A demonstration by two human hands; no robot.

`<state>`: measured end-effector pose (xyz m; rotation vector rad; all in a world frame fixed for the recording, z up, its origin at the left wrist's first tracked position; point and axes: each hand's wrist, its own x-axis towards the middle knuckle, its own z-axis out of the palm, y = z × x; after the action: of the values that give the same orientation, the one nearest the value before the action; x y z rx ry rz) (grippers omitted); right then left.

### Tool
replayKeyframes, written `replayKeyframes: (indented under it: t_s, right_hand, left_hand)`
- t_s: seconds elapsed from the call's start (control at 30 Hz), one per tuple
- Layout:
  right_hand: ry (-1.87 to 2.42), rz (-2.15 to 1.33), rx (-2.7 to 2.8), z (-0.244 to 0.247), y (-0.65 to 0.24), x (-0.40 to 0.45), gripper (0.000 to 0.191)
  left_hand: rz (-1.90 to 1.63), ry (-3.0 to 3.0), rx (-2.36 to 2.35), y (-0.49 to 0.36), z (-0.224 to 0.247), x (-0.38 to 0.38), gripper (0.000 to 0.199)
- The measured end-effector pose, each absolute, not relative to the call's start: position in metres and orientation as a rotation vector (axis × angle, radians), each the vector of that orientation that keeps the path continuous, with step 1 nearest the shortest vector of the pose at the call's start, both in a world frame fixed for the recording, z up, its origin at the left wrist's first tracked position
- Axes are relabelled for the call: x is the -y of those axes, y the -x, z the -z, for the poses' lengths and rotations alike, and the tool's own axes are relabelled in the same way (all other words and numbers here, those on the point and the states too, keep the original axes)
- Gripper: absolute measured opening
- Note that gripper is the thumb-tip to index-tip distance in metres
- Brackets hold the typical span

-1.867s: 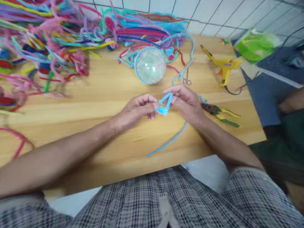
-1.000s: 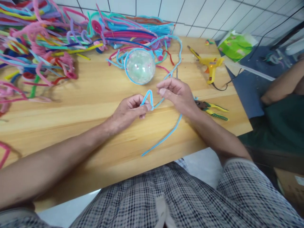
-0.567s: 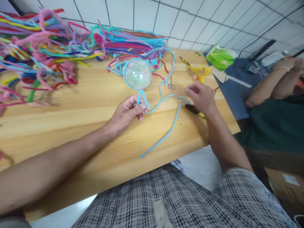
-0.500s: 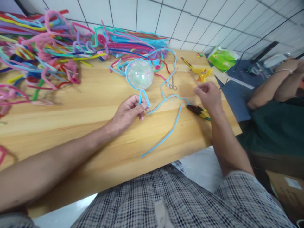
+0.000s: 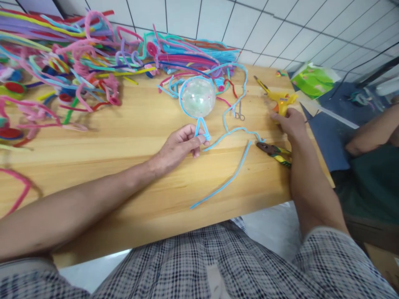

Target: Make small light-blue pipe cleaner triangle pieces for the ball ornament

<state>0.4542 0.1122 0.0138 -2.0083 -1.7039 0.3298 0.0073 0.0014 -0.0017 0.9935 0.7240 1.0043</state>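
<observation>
the left hand (image 5: pixel 183 143) pinches a light-blue fuzzy-wire triangle (image 5: pixel 206 136) in front of a clear, blue-edged round ball (image 5: pixel 200 97). the right hand (image 5: pixel 294 123) touches the grip of a yellow plastic glue gun (image 5: pixel 283 99); whether it is wrapped around is unclear. yellow-and-green-handled pliers (image 5: pixel 270 150) and 1 loose light-blue fuzzy strand (image 5: pixel 232 179) lie on the pale wooden counter (image 5: pixel 140 124).

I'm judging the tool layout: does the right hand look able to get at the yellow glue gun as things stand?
Yes, most likely: the right hand is at the yellow glue gun, nothing visible blocks it, and the pliers lie nearer the person.
</observation>
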Motion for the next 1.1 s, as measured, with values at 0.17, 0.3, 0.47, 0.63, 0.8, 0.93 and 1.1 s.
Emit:
replayKeyframes:
  t_s: [0.17, 0.3, 0.47, 0.63, 0.8, 0.93, 1.1]
  right_hand:
    - [2.055, -0.349, 1.396, -0.024, -0.434, -0.113, 0.027]
    - [1.536, -0.546, 1.338, -0.046, -0.395, -0.099, 0.016]
    - [1.225, -0.729, 1.503, -0.076, -0.331, -0.063, 0.024]
    - [1.266, -0.955, 1.541, -0.064, -0.31, -0.032, 0.031]
    - [1.438, -1.035, 1.565, -0.053, -0.315, -0.017, 0.025]
    - [1.488, -1.115, 1.657, -0.059, -0.314, -0.011, 0.03]
    - [1.473, -1.156, 1.811, -0.06, -0.314, -0.003, 0.036]
  left_hand:
    - [-0.995, -1.015, -0.737, -0.007, 0.002, -0.001, 0.05]
    - [-1.024, -0.996, -0.75, -0.007, 0.001, 0.001, 0.047]
    - [-1.085, -0.958, -0.816, -0.008, -0.003, 0.005, 0.041]
    - [-1.106, -1.007, -0.855, -0.007, -0.002, 0.007, 0.032]
    - [-1.077, -1.025, -0.88, -0.006, -0.001, 0.006, 0.032]
    - [-1.06, -1.027, -0.899, -0.005, -0.004, 0.007, 0.035]
    - [-1.036, -1.032, -0.885, -0.004, -0.005, 0.007, 0.037]
